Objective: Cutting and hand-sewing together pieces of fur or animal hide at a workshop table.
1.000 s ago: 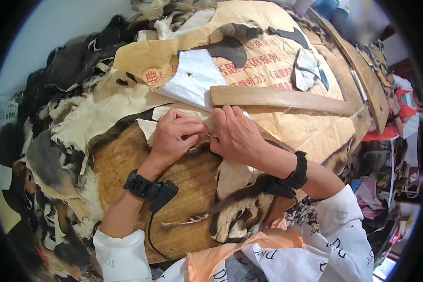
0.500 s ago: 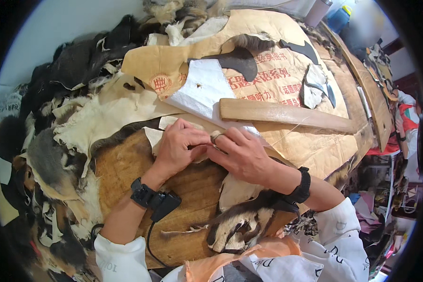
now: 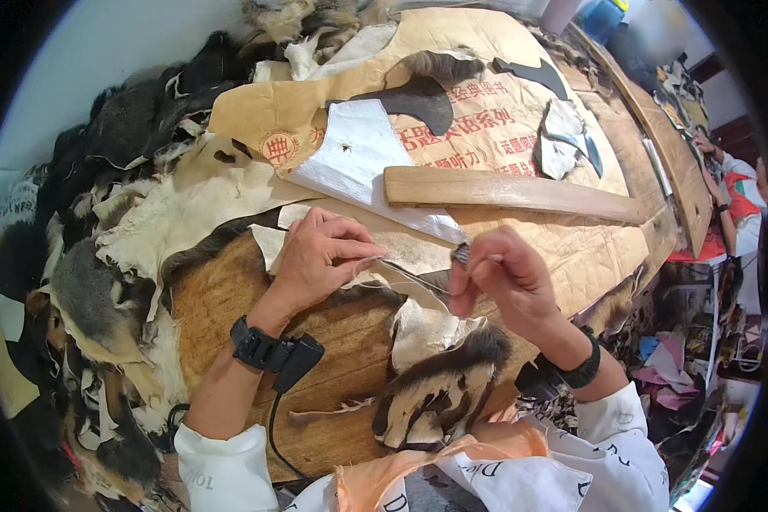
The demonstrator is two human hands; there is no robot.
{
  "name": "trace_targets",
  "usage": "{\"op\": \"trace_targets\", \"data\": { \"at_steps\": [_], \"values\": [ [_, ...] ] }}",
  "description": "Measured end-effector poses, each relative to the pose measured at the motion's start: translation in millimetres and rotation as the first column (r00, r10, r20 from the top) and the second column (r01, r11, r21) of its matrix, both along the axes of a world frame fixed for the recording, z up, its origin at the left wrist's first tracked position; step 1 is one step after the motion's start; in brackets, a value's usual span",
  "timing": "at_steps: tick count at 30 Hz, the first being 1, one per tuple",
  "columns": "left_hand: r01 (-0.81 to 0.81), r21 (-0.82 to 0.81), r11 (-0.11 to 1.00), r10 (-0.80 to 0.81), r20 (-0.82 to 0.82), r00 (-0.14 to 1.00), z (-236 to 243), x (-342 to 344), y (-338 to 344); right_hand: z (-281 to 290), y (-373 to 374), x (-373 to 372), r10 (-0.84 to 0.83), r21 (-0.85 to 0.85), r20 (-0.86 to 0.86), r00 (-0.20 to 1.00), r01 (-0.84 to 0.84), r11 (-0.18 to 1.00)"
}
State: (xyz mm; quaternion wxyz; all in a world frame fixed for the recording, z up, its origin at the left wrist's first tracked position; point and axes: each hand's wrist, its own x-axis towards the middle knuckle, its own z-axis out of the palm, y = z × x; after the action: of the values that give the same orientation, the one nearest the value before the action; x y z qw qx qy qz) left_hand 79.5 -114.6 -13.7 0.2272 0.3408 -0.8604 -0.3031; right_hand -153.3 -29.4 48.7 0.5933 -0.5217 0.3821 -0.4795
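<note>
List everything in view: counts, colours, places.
Printed paper: one, tan, upper centre
Wooden bar: one, brown, across paper
Angular panel: one, white, partly under bar
Curved pieces: three, dark, over paper
Fur hides: uncounted; black, grey, cream; mostly left
Wooden board: one, brown, lower centre
Thread: uncounted, white, centre
Container: one, blue, top right
Co-worker: one, red-and-white clothing, far right
Wrist devices: two, black, left and right
Left hand: one, white-sleeved, pinching hide piece
Right hand: one, white-sleeved, at thread

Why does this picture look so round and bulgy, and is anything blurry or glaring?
In the head view, a wide fisheye lens bends straight edges and the corners go black; there too, the right hand looks slightly soft, the white angular piece is very bright, and the dark hides upper left show little detail.
</note>
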Motion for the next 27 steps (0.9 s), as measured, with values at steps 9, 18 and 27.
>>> {"op": "trace_targets", "data": {
  "at_steps": [9, 18, 27],
  "values": [
    [-0.041, -0.046, 0.998, 0.039, -0.047, 0.998, -4, -4, -1, 32, 7, -34, -0.238, -0.007, 0.25, 0.939, 0.247, 0.969],
    [-0.023, -0.036, 0.999, 0.022, -0.01, 1.0, -1, -7, 2, 47, 20, -52, -0.303, -0.137, 0.276, 0.912, 0.349, 0.927],
    [-0.047, -0.201, 0.979, 0.052, 0.016, 0.999, 31, -9, 10, 47, 4, 3, 0.157, -0.273, -0.492, 0.856, -0.323, 0.906]
  ]
}}
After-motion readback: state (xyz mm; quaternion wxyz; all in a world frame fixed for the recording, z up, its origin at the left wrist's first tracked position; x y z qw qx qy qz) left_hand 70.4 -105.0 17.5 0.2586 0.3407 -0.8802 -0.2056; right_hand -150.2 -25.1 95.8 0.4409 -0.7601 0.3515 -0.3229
